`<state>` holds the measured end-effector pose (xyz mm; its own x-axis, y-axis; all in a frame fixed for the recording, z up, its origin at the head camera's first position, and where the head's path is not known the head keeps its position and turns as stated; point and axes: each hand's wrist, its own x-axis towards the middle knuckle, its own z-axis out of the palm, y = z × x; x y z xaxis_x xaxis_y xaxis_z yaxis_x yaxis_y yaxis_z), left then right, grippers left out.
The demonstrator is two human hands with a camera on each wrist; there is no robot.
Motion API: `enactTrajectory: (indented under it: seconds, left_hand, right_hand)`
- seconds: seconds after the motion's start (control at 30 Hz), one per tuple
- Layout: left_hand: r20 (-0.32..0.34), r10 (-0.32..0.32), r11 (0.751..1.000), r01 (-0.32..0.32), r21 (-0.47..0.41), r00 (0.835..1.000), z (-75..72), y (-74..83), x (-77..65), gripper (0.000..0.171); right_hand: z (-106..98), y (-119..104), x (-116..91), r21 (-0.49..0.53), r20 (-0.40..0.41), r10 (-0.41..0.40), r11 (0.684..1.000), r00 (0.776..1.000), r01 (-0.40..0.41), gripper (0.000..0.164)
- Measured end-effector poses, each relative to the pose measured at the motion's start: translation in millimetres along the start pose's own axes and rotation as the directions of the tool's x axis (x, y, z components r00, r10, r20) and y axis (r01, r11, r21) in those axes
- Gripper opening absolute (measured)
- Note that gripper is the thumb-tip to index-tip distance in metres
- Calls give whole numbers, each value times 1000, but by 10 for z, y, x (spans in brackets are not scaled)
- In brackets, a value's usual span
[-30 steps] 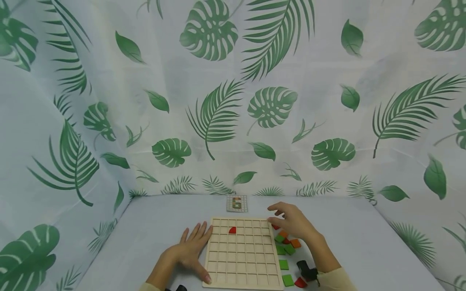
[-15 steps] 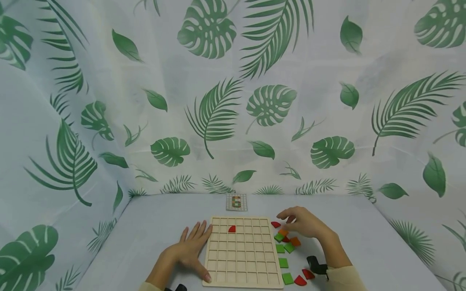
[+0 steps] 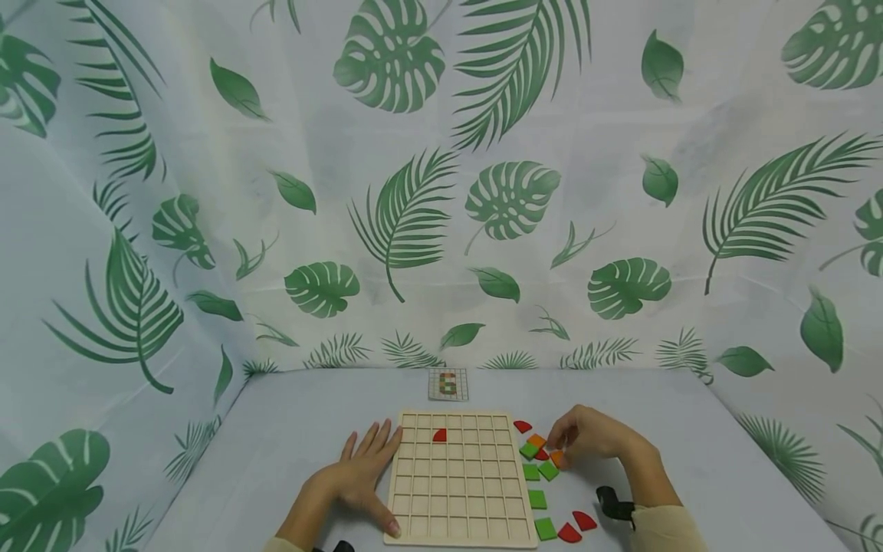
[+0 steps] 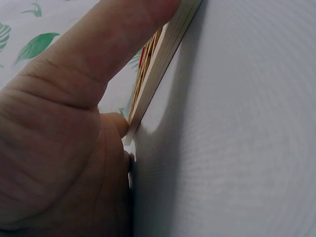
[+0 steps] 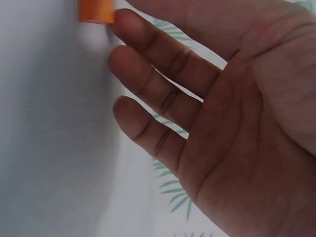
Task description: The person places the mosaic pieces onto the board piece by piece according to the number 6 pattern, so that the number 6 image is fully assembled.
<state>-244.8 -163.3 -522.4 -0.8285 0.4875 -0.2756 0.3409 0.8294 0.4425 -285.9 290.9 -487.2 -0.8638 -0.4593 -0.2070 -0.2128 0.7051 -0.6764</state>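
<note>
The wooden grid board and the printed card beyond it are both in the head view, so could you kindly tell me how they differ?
The wooden grid board is much larger than the printed card. The board holds a single red quarter-circle piece, while the card shows a coloured figure 6. The left hand touches the board's left edge, whereas the card lies untouched. Both are divided into grid squares.

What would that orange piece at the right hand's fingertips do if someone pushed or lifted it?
The orange piece would probably slide rather than roll, as its visible edges look straight. It should be light, being far smaller than the grid board. It is likely stiff too: the side facing the wrist camera shows no bend.
</note>
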Motion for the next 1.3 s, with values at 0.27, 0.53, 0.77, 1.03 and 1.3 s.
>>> enactTrajectory:
  seconds: [0.27,0.53,0.77,1.03,1.3]
  left_hand:
    - [-5,11,1000,-11,-6,1000,13,-11,2,154]
    - [-6,29,999,-29,-22,1000,6,-41,5,154]
    - [-5,29,999,-29,-16,1000,12,-47,11,154]
    - [-7,27,1000,-27,-9,1000,19,-51,13,154]
    - [-7,32,999,-32,-24,999,-5,-28,-7,154]
  right_hand:
    - [43,16,24,11,9,-9,1000,1000,9,19]
    - [62,48,56,-10,-11,5,1000,1000,-5,23]
    - [21,-33,30,-41,-77,-28,999,997,25,18]
    - [-23,-148,60,-36,-232,-113,993,966,108,8]
    - [32,-285,117,-77,-443,-198,980,874,183,20]
